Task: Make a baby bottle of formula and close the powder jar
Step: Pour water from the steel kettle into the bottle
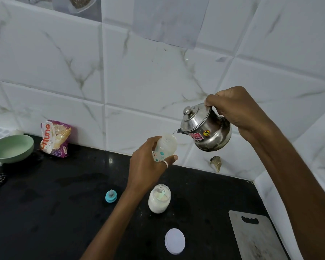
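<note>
My left hand point(146, 166) grips a translucent baby bottle point(166, 147) with teal prints, held up above the black counter with its mouth uncapped. My right hand point(238, 109) holds a small steel kettle point(206, 128) by its handle, tilted left, and a thin stream runs from its spout into the bottle's mouth. Below, the glass powder jar point(159, 200) stands open on the counter with white powder and a pale scoop inside. Its white round lid point(174, 241) lies flat nearer to me. The bottle's blue teat cap point(111, 196) rests on the counter left of the jar.
A grey cutting board point(255, 237) lies at the counter's front right. At the back left stand a green bowl point(11, 148) and a purple and white food packet point(54, 137). The tiled wall runs behind, with a corner on the right.
</note>
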### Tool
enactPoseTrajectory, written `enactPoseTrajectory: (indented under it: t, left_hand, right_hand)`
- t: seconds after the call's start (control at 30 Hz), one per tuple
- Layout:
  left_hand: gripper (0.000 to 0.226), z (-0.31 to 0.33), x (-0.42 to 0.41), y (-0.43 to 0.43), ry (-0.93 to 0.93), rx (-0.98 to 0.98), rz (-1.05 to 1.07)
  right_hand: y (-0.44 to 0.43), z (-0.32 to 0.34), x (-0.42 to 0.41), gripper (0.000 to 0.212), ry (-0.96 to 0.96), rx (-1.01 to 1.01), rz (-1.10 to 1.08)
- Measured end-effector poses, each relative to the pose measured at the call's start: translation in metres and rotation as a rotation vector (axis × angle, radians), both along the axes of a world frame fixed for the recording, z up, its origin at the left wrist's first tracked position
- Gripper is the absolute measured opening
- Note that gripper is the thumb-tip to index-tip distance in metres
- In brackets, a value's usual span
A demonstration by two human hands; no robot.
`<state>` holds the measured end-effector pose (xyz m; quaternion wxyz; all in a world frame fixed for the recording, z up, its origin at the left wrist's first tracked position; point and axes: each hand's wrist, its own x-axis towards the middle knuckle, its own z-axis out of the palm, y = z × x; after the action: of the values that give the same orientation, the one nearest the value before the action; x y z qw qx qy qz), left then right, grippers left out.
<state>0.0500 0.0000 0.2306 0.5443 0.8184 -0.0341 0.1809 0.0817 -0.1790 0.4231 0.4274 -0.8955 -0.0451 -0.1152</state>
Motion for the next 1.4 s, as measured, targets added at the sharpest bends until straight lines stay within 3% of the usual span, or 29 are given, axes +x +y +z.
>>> enactPoseTrajectory:
  t: [0.73, 0.9, 1.4]
  left_hand:
    - [0.066, 0.001, -0.0033, 0.003, 0.014, 0.021, -0.002]
    - [0.065, 0.0011, -0.0039, 0.0036, 0.011, 0.02, -0.004]
    - [0.066, -0.0006, -0.0052, 0.004, 0.007, 0.021, -0.003]
  right_hand:
    - [-0.0002, 0.007, 0.0011, 0.028, -0.004, -0.036, 0.017]
    - [0.0, 0.0068, 0.002, 0.037, -0.002, -0.04, 0.018]
    - [0.0016, 0.0082, 0.0026, 0.031, 0.007, -0.061, 0.037]
